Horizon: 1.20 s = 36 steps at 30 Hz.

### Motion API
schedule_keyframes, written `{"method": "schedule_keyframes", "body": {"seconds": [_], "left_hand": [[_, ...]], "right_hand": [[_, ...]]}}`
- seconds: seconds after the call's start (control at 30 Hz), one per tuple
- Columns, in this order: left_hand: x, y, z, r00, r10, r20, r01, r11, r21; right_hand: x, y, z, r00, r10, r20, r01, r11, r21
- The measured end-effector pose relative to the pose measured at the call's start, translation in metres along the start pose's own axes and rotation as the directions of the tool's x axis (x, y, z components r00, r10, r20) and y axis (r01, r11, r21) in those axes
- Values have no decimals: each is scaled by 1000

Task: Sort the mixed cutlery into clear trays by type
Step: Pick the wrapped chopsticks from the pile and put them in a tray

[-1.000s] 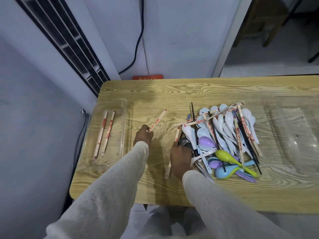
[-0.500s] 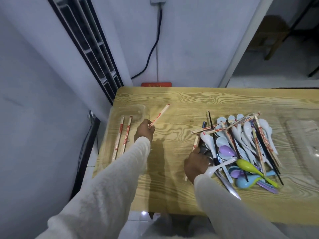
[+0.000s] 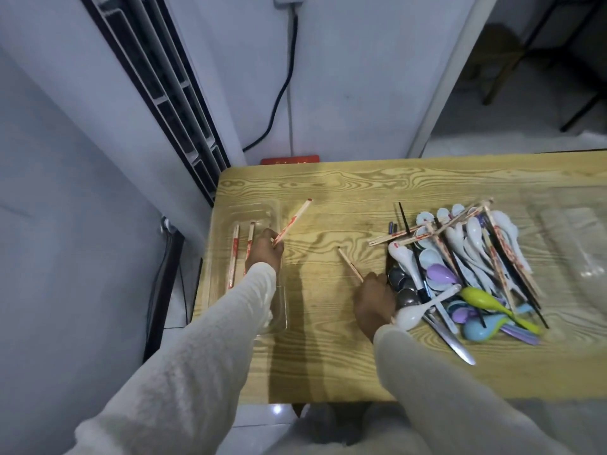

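My left hand [image 3: 264, 251] hovers over the right rim of a clear tray [image 3: 223, 290] at the table's left end and pinches a wrapped chopstick [image 3: 293, 222] that points up and right. Two wrapped chopsticks [image 3: 241, 251] lie in that tray. My right hand [image 3: 374, 298] grips another chopstick [image 3: 350, 267] at the left edge of the mixed pile [image 3: 466, 267] of white and coloured spoons, chopsticks and metal cutlery. A second clear tray [image 3: 571, 244] sits at the right, blurred.
The wooden table [image 3: 328, 323] stands against a white wall with a tall air conditioner [image 3: 157, 93] and a hanging cable [image 3: 282, 87] behind. A knife blade [image 3: 456, 346] sticks out of the pile toward the front edge. Chair legs stand on the floor at the far right.
My left hand has carried its chopstick leftward to the tray's rim. My right hand has pulled a chopstick out of the pile's left edge. The view has shifted left.
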State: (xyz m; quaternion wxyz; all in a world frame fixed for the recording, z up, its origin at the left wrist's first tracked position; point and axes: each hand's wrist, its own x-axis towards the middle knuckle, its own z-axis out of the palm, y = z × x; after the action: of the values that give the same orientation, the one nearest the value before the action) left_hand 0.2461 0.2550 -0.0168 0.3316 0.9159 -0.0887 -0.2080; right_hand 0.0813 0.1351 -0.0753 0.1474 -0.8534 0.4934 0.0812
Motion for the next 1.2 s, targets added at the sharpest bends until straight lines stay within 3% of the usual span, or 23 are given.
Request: {"method": "schedule_keyframes", "body": {"seconds": [0.23, 0.47, 0.63, 0.77, 0.87, 0.97, 1.2], "left_hand": [[-2, -8, -16, 996, -52, -75, 49, 998, -49], [4, -32, -33, 974, -194, -113, 181, 977, -114], [4, -43, -45, 976, -195, -99, 196, 981, 2], [7, -46, -61, 985, -135, -107, 147, 982, 120], [9, -45, -70, 993, -55, -102, 81, 958, 276], [10, -42, -73, 996, 35, -78, -1, 915, 402], [13, 3, -48, 973, 231, 8, -198, 814, 546]], "right_hand": [[7, -55, -35, 997, -69, -42, 80, 933, 351], [1, -130, -51, 985, -158, -68, 172, 871, 460], [-11, -160, -49, 976, -205, -71, 213, 843, 494], [-21, -178, -39, 969, -241, 46, 174, 808, 563], [-26, -178, -35, 950, -288, 125, 204, 868, 452], [-23, -161, -40, 937, -332, 104, 278, 894, 351], [17, -101, -71, 827, -560, -41, 561, 827, 40]]}}
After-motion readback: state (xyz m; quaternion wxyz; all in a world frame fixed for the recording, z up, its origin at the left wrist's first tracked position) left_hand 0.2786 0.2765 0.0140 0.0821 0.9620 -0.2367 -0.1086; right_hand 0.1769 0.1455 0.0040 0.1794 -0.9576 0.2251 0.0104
